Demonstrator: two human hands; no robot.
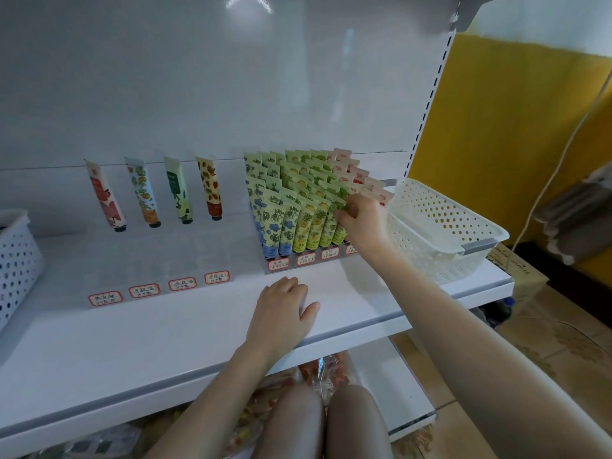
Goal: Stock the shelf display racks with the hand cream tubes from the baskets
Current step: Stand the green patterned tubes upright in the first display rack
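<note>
R hand (359,220) pinches top of green hand cream tube (332,231), front of right rack (281,265) | tube axis upright, leaning back, cap down | L hand (284,306) flat on shelf (198,326), holding nothing, farther off

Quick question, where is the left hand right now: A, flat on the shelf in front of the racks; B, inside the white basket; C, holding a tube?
A: the left hand lies palm-down on the shelf, while the right hand pinches a green tube.
</note>
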